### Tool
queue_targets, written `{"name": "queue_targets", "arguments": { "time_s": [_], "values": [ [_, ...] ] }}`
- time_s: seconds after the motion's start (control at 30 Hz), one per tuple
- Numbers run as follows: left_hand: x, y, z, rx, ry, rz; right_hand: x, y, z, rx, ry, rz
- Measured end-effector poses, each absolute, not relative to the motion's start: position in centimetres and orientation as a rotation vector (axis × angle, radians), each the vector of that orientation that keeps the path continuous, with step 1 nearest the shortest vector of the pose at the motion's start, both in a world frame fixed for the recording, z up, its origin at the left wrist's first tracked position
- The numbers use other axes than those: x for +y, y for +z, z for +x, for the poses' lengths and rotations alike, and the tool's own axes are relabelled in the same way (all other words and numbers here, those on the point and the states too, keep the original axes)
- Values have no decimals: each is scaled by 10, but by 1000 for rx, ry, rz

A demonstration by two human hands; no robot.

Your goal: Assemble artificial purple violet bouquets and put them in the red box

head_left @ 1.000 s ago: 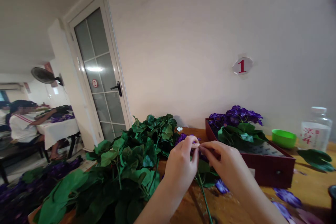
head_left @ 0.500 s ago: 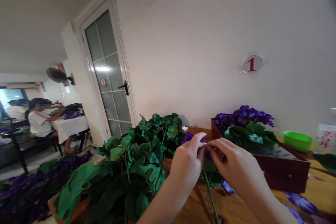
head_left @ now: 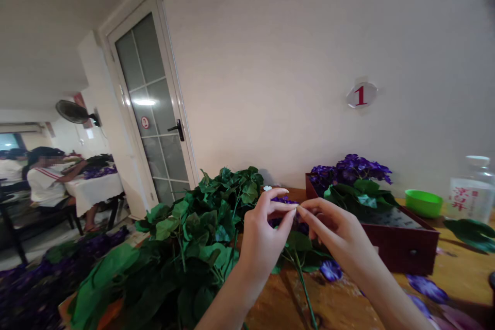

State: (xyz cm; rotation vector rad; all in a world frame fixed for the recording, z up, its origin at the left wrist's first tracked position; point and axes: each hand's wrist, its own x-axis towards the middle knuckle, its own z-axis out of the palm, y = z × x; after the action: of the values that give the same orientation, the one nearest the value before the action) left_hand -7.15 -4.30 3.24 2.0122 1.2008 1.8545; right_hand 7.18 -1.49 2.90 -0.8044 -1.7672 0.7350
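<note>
My left hand (head_left: pixel 266 227) and my right hand (head_left: pixel 335 227) meet fingertip to fingertip above the wooden table. Both are pinched closed; a tiny pale bit shows where they touch, too small to name. Beneath them lies an artificial flower stem (head_left: pixel 304 286) with green leaves (head_left: pixel 299 242). Purple petals (head_left: pixel 284 199) show just behind my fingers, partly hidden by them. Left of my left hand is a big heap of green artificial leaves (head_left: pixel 193 240). A loose purple petal (head_left: pixel 331 270) rests beside my right wrist.
A dark red box (head_left: pixel 406 247) holds purple flowers (head_left: pixel 351 169) and leaves. A green bowl (head_left: pixel 423 202) and a labelled bottle (head_left: pixel 472 191) stand at the right. More petals (head_left: pixel 427 289) lie on the table (head_left: pixel 278 304). A person (head_left: pixel 46 180) sits at another table, far left.
The view has turned slightly right, bringing the bottle fully into sight. My hands remain together at the fingertips, with the left fingers more stretched and the pinch point more visible.
</note>
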Motion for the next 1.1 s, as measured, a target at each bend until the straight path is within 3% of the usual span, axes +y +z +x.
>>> {"name": "queue_targets", "arguments": {
  "time_s": [0.1, 0.3, 0.6, 0.8, 1.1],
  "values": [
    [-42, 29, -73, 1241, 1895, 2116, -14, 28, 71, -1793, 717, -808],
    [-32, 18, -78, 1468, 1812, 2531, -7, 20, 68, -1887, 365, -964],
    [-30, 19, -83, 1482, 1600, 2517, -1, 7, 65, -1926, 85, -1014],
    [-29, 16, -76, 1381, 1816, 2432, -8, 10, 64, -1846, 186, -1098],
    [-19, 5, -73, 1372, 2007, 2856, -6, 13, 65, -1803, 423, -1078]
  ]
}}
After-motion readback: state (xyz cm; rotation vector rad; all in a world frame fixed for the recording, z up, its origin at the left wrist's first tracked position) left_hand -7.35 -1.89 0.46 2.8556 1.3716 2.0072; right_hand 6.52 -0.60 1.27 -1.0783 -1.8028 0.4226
